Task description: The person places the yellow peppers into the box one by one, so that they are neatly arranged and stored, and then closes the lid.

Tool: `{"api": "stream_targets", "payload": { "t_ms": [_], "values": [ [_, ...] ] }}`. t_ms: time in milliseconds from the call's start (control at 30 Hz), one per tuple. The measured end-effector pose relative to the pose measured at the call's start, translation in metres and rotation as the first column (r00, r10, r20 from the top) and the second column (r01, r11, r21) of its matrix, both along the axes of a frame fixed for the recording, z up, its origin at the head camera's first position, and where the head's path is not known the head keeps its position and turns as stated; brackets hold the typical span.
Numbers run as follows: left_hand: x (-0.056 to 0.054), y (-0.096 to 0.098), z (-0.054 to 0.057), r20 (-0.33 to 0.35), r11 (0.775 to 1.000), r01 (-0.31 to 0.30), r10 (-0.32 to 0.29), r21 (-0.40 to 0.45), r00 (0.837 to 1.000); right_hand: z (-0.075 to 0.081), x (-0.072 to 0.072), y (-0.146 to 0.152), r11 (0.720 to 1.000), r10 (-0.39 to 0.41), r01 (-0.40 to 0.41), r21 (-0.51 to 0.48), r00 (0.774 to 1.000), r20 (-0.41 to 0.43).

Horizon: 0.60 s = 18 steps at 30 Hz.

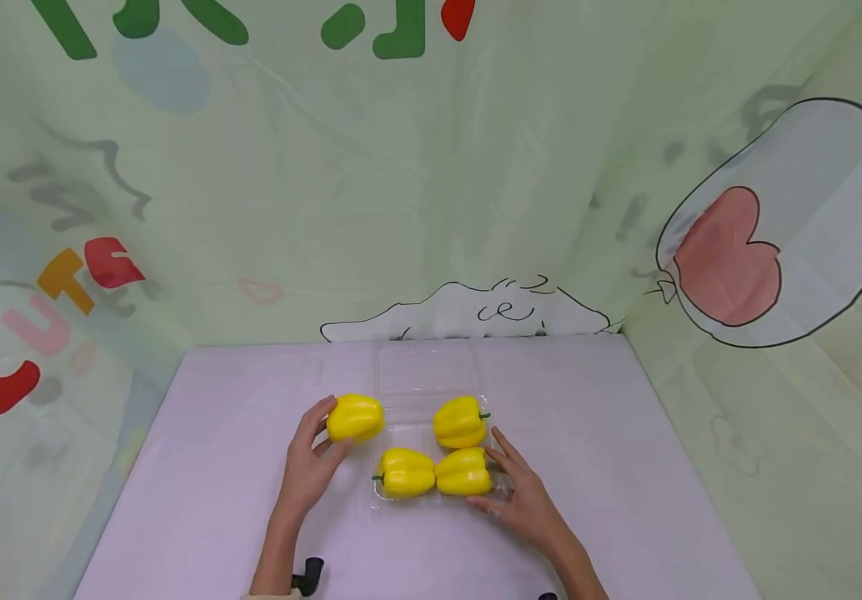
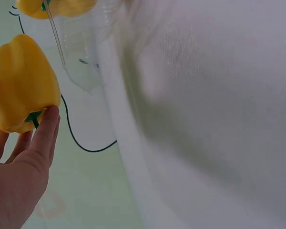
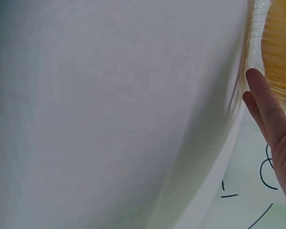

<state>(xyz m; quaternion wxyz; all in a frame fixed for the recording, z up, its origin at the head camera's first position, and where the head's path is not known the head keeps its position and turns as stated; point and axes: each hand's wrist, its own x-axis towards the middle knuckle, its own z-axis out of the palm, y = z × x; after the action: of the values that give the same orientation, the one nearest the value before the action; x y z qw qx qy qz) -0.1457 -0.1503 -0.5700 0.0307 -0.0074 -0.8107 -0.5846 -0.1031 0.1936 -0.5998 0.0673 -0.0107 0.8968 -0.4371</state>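
My left hand [image 1: 309, 469] grips a yellow bell pepper [image 1: 356, 418] between thumb and fingers, at the back left corner of a clear plastic clamshell box [image 1: 410, 435]. In the left wrist view that bell pepper [image 2: 25, 86] shows its green stem by the fingers, held apart from the box. Three more yellow bell peppers sit in the box: one at the back right [image 1: 459, 422], one at the front left [image 1: 406, 473] and one at the front right [image 1: 464, 472]. My right hand [image 1: 524, 506] rests at the box's right side, its fingers [image 3: 267, 105] extended along the ribbed wall.
The box's clear lid [image 1: 427, 369] lies folded back toward the rear wall. A pale lilac table [image 1: 236, 433] carries everything. Printed curtains [image 1: 341, 192] enclose its back and sides. Black wrist-camera parts [image 1: 311, 575] show by the left forearm.
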Motion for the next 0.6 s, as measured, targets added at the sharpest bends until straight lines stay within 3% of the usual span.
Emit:
{"api": "stream_targets", "payload": {
  "t_ms": [600],
  "values": [
    [-0.009, 0.031, -0.006, -0.046, 0.990, 0.137, -0.136, 0.019, 0.990, 0.001, 0.000, -0.001, 1.000, -0.006, 0.006, -0.004, 1.000, 0.007]
  ]
}}
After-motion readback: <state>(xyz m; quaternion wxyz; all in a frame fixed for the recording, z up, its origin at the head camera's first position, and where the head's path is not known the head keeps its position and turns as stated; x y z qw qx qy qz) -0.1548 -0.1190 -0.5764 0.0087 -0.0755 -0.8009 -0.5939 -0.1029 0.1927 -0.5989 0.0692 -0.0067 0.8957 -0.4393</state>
